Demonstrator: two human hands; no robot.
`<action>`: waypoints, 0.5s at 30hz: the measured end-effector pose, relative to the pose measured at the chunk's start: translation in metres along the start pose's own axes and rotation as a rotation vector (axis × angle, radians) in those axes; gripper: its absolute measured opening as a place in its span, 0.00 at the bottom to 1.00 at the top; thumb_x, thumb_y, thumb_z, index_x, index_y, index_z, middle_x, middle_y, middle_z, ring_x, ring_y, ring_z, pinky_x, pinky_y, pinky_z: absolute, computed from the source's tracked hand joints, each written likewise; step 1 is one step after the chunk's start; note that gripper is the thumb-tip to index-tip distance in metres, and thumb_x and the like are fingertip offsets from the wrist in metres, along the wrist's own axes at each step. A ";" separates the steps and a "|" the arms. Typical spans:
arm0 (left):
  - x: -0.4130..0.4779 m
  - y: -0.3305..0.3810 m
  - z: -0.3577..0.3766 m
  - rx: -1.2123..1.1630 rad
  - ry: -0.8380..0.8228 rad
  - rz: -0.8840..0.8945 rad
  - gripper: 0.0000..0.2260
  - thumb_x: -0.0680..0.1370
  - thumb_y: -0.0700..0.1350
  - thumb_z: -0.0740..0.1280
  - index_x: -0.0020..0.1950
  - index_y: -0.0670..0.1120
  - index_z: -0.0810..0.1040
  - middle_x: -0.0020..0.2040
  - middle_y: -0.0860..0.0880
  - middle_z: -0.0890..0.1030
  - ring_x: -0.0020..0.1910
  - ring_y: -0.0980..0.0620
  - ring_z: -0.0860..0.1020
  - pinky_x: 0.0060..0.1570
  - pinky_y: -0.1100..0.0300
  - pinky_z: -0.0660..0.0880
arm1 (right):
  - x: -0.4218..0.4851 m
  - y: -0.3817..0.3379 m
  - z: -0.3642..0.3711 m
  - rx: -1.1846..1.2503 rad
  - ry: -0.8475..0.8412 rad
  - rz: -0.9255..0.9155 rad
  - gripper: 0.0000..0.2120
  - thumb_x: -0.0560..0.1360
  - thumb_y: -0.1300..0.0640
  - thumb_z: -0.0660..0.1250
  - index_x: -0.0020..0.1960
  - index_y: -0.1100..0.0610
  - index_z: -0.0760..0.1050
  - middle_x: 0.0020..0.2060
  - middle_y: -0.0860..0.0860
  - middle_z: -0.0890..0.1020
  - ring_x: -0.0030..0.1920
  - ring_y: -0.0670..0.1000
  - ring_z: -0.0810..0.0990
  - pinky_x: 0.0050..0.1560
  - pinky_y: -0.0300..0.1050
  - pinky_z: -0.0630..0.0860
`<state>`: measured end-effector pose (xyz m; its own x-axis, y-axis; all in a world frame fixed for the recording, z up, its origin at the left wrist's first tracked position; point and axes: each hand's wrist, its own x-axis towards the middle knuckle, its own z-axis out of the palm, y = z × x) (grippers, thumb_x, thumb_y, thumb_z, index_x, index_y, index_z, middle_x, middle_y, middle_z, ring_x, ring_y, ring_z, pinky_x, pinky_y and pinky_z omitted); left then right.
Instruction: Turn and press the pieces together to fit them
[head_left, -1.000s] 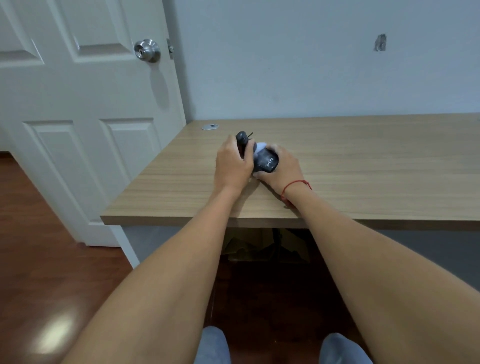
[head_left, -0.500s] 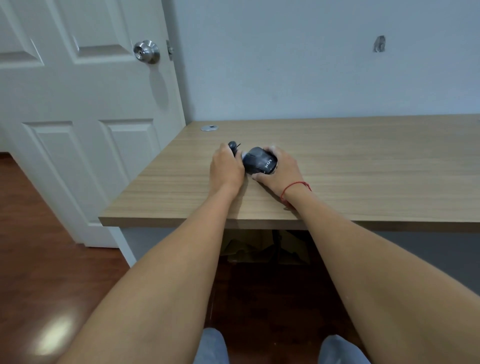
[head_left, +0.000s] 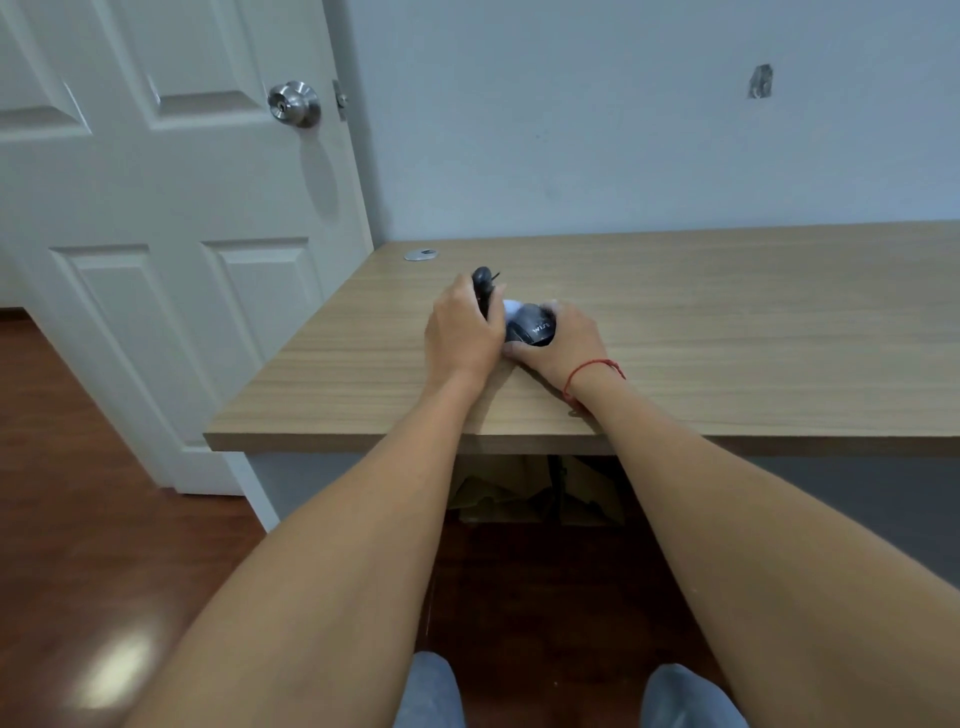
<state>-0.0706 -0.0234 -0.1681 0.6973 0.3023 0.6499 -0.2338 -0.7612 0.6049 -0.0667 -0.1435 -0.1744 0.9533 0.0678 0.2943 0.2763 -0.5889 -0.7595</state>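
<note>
A black computer mouse (head_left: 532, 328) with white lettering lies on the wooden desk (head_left: 727, 322), and my right hand (head_left: 563, 343) curls round it from the right. A red string circles that wrist. My left hand (head_left: 460, 335) grips a small black part (head_left: 483, 283) that sticks up above its fingers, right beside the mouse. A pale bluish-white patch (head_left: 511, 307) shows between the two hands; what it belongs to is unclear.
A small silver disc (head_left: 421, 254) lies near the desk's far left corner. A white panelled door (head_left: 156, 234) with a metal knob (head_left: 293, 104) stands to the left. Cardboard (head_left: 498, 493) sits under the desk. My knees (head_left: 431, 691) show at the bottom.
My left hand has lifted the black part back up and away from the mouse after lowering it against it. The pale patch shows again. My right hand stays on the mouse.
</note>
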 end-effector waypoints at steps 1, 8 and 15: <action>0.002 -0.003 0.000 0.064 -0.004 -0.055 0.12 0.79 0.49 0.64 0.47 0.40 0.75 0.44 0.42 0.80 0.45 0.42 0.78 0.39 0.58 0.65 | -0.001 -0.001 0.000 -0.004 0.000 0.003 0.26 0.66 0.51 0.77 0.60 0.58 0.74 0.49 0.50 0.78 0.48 0.50 0.77 0.41 0.37 0.70; -0.002 0.006 -0.003 -0.133 -0.036 0.135 0.15 0.77 0.48 0.68 0.35 0.45 0.67 0.28 0.56 0.68 0.28 0.57 0.68 0.29 0.70 0.63 | -0.006 -0.005 -0.006 -0.004 0.036 0.099 0.40 0.67 0.52 0.76 0.72 0.60 0.61 0.62 0.57 0.78 0.62 0.58 0.77 0.57 0.48 0.73; 0.004 -0.006 -0.001 0.011 -0.076 -0.046 0.13 0.78 0.50 0.64 0.40 0.42 0.72 0.37 0.43 0.76 0.40 0.42 0.77 0.36 0.57 0.64 | -0.010 -0.007 -0.007 -0.027 0.044 0.103 0.39 0.67 0.48 0.76 0.72 0.58 0.63 0.64 0.55 0.77 0.63 0.57 0.76 0.63 0.49 0.73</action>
<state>-0.0677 -0.0172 -0.1684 0.7568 0.2927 0.5845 -0.1934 -0.7539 0.6279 -0.0790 -0.1457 -0.1674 0.9699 -0.0294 0.2418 0.1737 -0.6123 -0.7713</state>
